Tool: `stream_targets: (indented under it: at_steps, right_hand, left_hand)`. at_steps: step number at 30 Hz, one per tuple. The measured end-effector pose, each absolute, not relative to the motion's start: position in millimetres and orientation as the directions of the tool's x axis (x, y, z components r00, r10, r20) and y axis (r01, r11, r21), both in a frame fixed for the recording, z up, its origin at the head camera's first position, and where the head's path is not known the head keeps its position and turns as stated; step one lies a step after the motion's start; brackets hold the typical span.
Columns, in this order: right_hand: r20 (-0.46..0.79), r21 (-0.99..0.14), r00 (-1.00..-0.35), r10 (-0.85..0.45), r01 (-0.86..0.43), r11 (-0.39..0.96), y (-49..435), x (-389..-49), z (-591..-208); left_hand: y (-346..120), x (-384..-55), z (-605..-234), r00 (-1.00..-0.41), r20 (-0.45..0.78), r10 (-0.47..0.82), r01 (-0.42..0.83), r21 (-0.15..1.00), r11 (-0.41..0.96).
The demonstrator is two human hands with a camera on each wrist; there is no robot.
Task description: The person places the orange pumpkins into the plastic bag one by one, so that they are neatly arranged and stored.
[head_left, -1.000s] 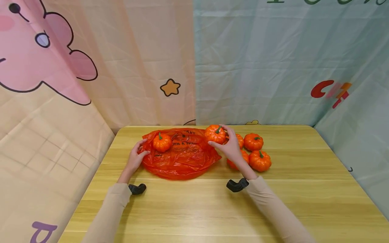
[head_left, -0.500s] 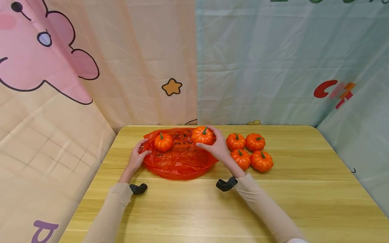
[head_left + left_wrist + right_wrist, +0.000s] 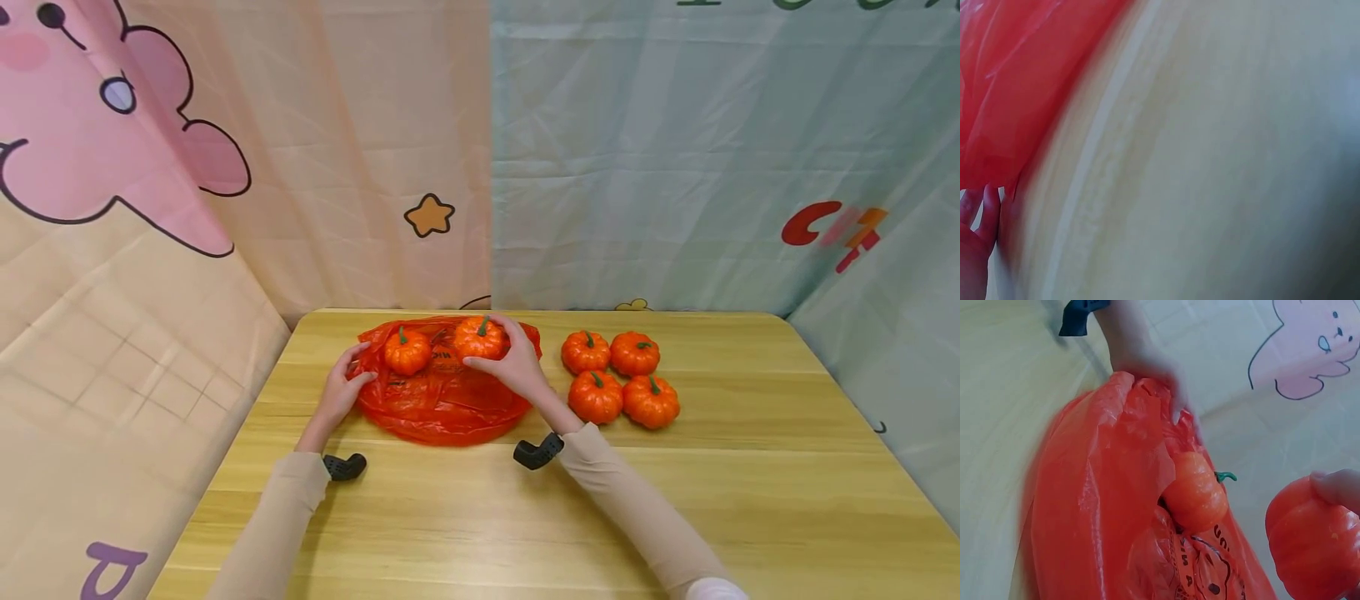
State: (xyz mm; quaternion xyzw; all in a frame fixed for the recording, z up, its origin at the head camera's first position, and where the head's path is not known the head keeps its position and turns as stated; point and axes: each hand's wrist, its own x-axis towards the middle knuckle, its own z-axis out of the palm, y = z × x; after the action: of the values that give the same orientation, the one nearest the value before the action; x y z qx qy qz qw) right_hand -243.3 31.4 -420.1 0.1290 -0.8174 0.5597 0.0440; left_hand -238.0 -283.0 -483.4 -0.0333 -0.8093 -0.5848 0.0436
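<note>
1. Right hand [image 3: 519, 363] stretched forward, fingers pinching one orange pumpkin [image 3: 478, 340] over the red bag [image 3: 450, 421]!
2. Left hand [image 3: 341, 390] at the left rim, fingers seemingly gripping it, though blurred.
3. Second pumpkin [image 3: 407, 353] sits in the bag's mouth.

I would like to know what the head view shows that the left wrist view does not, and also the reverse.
Only head: the right hand gripping a pumpkin, a second pumpkin near the left hand, four pumpkins grouped on the table, and a star on the backdrop.

Only left wrist: no further object, just a closer look at fingers touching the edge of the red bag.

Both: the red bag, the table and at least part of the left hand.
</note>
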Motion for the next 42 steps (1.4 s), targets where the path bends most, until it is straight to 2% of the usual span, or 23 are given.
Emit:
stream_targets:
  at_steps: [6,11,27,42]
  right_hand:
    - [0.196,-0.888,-0.965,-0.171,-0.249,0.387,22,-251,-423]
    - [0.180,-0.883,-0.964,-0.197,-0.246,0.401,15,-257,-426]
    - [0.153,-0.860,-0.966,-0.207,-0.233,0.454,-6,-276,-445]
    - [0.126,-0.858,-0.977,-0.171,-0.194,0.475,-15,-279,-457]
  left_hand:
    - [-275,-229,-466,-0.997,0.073,0.013,0.074,0.963,0.259]
    - [-269,-222,-454,-0.997,0.070,0.017,0.072,0.960,0.270]
    - [-270,-220,-454,-0.997,0.079,-0.005,0.074,0.953,0.293]
    - [-269,-221,-454,-0.998,0.062,-0.002,0.059,0.955,0.290]
